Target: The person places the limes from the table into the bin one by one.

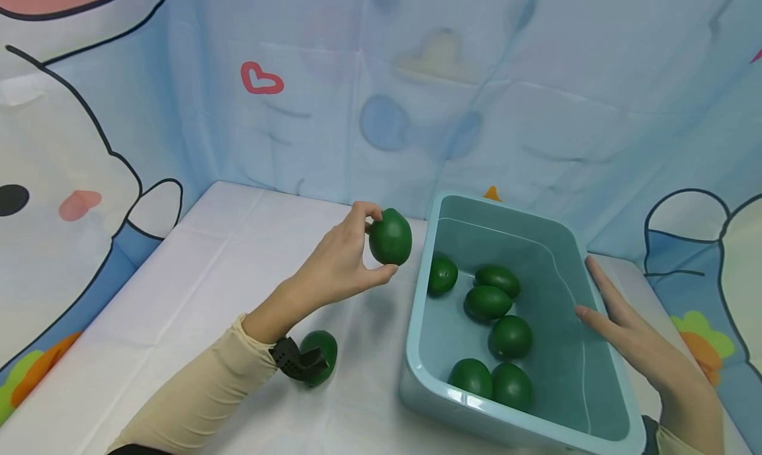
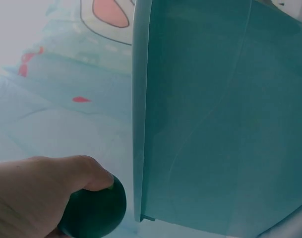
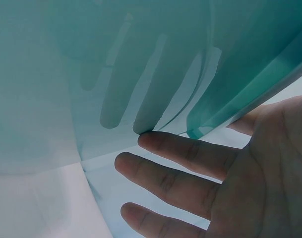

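My left hand (image 1: pixel 339 260) pinches a dark green avocado (image 1: pixel 390 237) between thumb and fingers, above the table just left of a light teal bin (image 1: pixel 419 323). In the left wrist view the thumb presses on the held avocado (image 2: pixel 98 210) beside the bin's wall (image 2: pixel 139 114). Below the left wrist, another avocado (image 1: pixel 321 349) lies on the table, partly hidden by the wrist strap. Several avocados (image 1: pixel 510 337) rest on the bin's floor. At the bin's right side, my right hand (image 1: pixel 645 346) has its thumb over the rim and straight fingers (image 3: pixel 165 181) along the outer wall.
A white cloth (image 1: pixel 196 296) covers the table. Behind it hangs a blue printed curtain (image 1: pixel 321 131), close to the bin's far end, with more printed cloth at both sides. A black band (image 1: pixel 297 361) circles the left wrist.
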A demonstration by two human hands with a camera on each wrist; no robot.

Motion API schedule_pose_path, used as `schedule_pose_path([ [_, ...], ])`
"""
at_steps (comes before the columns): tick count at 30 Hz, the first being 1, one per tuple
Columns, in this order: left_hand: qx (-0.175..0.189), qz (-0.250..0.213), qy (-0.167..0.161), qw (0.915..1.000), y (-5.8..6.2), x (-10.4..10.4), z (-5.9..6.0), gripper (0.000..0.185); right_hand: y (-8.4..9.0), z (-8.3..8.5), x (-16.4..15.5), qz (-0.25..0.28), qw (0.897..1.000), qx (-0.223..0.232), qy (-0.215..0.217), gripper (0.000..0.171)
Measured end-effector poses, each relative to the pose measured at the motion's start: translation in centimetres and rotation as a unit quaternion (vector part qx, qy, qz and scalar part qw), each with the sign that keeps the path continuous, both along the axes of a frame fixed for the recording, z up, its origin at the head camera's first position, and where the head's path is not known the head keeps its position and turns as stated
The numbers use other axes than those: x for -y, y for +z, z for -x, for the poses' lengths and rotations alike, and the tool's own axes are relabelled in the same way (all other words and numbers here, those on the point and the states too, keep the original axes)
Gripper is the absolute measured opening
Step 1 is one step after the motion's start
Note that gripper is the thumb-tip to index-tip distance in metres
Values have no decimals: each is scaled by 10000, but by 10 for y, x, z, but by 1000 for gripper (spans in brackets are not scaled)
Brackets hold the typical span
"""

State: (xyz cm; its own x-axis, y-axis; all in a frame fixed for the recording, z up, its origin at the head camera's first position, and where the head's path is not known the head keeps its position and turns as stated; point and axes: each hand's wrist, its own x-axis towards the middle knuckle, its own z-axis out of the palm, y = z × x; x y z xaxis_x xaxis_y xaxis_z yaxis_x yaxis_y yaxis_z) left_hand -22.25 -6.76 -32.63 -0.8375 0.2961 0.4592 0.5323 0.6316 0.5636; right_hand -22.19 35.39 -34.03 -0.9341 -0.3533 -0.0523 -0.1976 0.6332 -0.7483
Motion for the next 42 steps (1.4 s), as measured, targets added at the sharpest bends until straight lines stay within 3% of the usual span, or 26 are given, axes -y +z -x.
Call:
schedule_pose_path([
  [16,80,-336,-524,9980,1,-3,-5,55,2,-1,-2,114,9999,58,108,73],
  [22,-32,-331,-867,9957,-1,-5,-6,55,2,-1,-1,64,9999,21,99,74],
  [42,-471,-320,-1582,9858,2,-6,-6,58,4,-2,3,-159,9998,-19,-98,75],
])
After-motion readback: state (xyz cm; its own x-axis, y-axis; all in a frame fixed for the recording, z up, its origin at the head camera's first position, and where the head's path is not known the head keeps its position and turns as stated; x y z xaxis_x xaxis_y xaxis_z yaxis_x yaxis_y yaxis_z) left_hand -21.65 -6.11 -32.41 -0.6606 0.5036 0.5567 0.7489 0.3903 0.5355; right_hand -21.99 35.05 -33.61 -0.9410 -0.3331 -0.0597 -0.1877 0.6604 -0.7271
